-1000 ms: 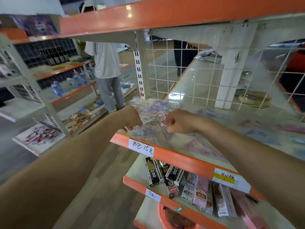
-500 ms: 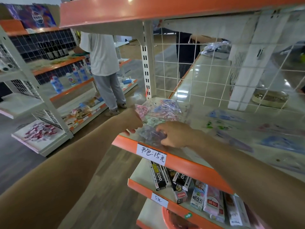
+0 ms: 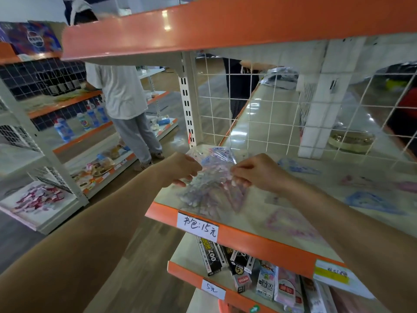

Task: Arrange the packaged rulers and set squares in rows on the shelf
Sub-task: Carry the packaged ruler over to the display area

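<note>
A stack of clear-packaged set squares and rulers (image 3: 212,177), pink and blue, lies at the left end of the beige shelf (image 3: 255,213). My left hand (image 3: 182,169) grips the stack's left edge. My right hand (image 3: 255,171) pinches its right side with curled fingers. More packaged set squares lie flat to the right: a pink one (image 3: 291,224) near the front edge, a blue one (image 3: 374,201) further right, another blue one (image 3: 297,168) and a pink one (image 3: 361,180) toward the back.
A white wire grid (image 3: 259,105) backs the shelf and an orange-edged shelf (image 3: 225,23) hangs overhead. The lower shelf holds boxed stationery (image 3: 248,265). A person in a white shirt (image 3: 121,93) stands at a neighbouring shelf unit to the left.
My right hand has lifted off the stack's front and now pinches its right side. The stack has shifted slightly between both hands, and the view has moved closer.
</note>
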The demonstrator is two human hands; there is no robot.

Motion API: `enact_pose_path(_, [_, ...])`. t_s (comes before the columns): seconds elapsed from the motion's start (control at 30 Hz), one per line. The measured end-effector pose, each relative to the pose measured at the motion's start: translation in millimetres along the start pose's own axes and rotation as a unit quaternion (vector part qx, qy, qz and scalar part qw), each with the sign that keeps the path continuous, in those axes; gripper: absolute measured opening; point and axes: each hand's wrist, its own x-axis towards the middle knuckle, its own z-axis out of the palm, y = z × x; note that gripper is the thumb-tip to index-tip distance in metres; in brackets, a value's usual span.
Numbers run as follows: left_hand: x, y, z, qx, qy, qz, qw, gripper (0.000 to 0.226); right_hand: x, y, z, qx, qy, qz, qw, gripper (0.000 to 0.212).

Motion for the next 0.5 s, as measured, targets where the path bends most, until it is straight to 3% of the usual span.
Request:
enact_pose_path(0.1, [2,12,10,-0.031,-0.034,0.012,0.999,0.012,-2,9,-22,0.139,0.039,0.067,0.987,0.011])
enact_pose_path(0.17, [2,21,17,-0.061,-0.053,0.032,0.996,0.013,-8,11,-35,0.174,0.034,0.083,0.981,0.010])
enact_pose_path(0.5, [4,71,63,-0.071,-0.158,0.119,0.978,0.007,-40,34,-89,0.184,0.068,0.102,0.975,0.013])
